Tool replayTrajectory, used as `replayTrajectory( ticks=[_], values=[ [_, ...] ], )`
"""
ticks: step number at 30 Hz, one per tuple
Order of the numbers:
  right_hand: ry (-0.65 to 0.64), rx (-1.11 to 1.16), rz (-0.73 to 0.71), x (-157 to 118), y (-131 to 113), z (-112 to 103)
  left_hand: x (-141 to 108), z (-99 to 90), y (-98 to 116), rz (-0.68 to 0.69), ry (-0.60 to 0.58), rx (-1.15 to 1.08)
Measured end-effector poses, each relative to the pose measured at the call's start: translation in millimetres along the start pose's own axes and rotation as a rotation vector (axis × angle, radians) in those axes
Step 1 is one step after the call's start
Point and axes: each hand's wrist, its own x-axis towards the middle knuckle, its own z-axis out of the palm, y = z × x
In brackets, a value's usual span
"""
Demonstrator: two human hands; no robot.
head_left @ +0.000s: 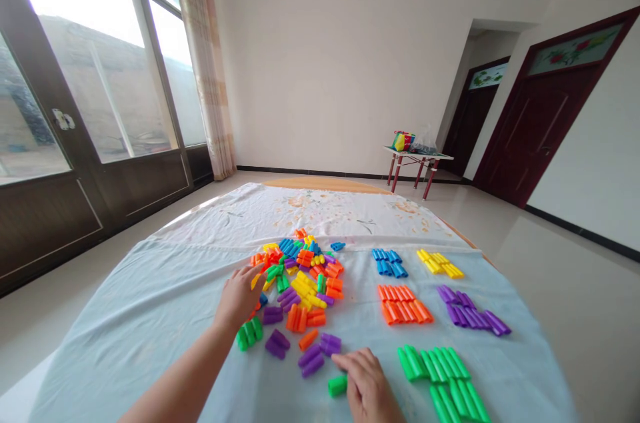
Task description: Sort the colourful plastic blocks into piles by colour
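My left hand (241,293) reaches over the left side of a heap of short plastic tubes, thumb and fingers apart. Its fingertips are close to a green tube (273,271) and a yellow tube (257,280); whether they touch is unclear. My right hand (367,383) rests low over the cloth, index finger stretched left toward a purple pair (330,343). Beside its thumb lies a single green tube (337,385), its right end hidden by the hand. Yellow tubes (306,288), orange tubes (297,317) and blue tubes (290,247) are mixed in the heap.
To the right, tubes lie in colour groups: blue (389,263), yellow (440,263), orange (405,305), purple (470,311) and green (445,376). A pale blue cloth (150,316) covers the round table. A small table (417,154) with bags stands by the wall.
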Motion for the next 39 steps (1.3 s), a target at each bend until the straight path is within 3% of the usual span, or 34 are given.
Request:
replayTrajectory(
  ticks=[7,12,16,21,27,30,33,39],
  values=[
    [0.012,-0.007,-0.028,-3.1,10.6,8.5,13.2,11.3,12.3,0.049,-0.088,0.048],
    [0.049,0.036,0.005,0.7,-0.5,-0.1,3.6,4.6,15.6,0.111,-0.098,0.010],
    [0.066,0.084,0.058,6.4,-15.0,-10.0,-26.7,-6.3,33.0,0.203,-0.101,-0.072],
    [0.045,0.149,0.168,11.1,-31.2,-21.7,-88.3,-10.2,62.0,0.247,-0.082,-0.201],
    [0.034,0.123,0.176,10.2,-34.2,-23.1,-132.0,-1.1,75.3,0.303,-0.244,-0.278],
    [0.022,0.082,0.169,10.7,-34.9,-24.7,-134.4,-0.2,73.8,0.342,-0.193,-0.224],
    [0.024,0.040,0.169,12.6,-41.6,-29.8,-127.6,-3.6,66.6,0.351,-0.068,-0.170],
    [-0.054,0.036,0.141,19.5,-73.0,-31.0,-104.4,-4.8,23.0,0.219,0.169,-0.153]
  ],
)
